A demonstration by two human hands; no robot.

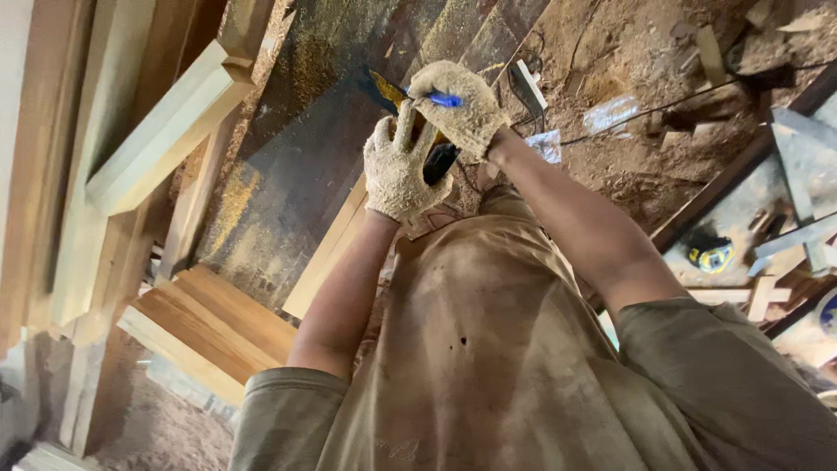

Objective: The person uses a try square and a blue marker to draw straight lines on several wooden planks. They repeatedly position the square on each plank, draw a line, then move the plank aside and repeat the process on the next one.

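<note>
Over the dusty dark counter (288, 174), both hands meet at one spot, gloved in pale knit work gloves. Left hand (399, 170) is curled, fingers closed round a dark object w/ a yellow part (388, 90) poking out above it; can't tell exactly what tool it is, mostly hidden by the gloves. Right hand (458, 105) is closed too, pinching a blue pen (445, 100) across its fingers, tip towards the left. The 2 hands touch or nearly so, right just above left in view.

Handling, as a guess: pen is light, stiff, thin, a bit slick through thick gloves, so best gripped low near the tip btwn thumb & forefinger. The dark/yellow thing looks rigid, prob. hard plastic or metal, small enough for one palm; hold round its body. Pale plank (327, 253) beneath the hands looks stiff, long, fairly heavy; take it by its long edges.

Counts: 2 hands, 2 gloves, 1 pen, 1 dark/yellow object. 1 pale plank under the hands. Stack of orange-brown boards (209, 327) to the left, approx 2–3 layers, exact no. unclear. Pale timber lengths (157, 131) leaning far left, at least 2. 1 yellow tape measure (713, 255) well apart at right, on a grey surface among offcuts. Black cable (645, 113) runs over sawdust-covered floor (610, 52).
</note>
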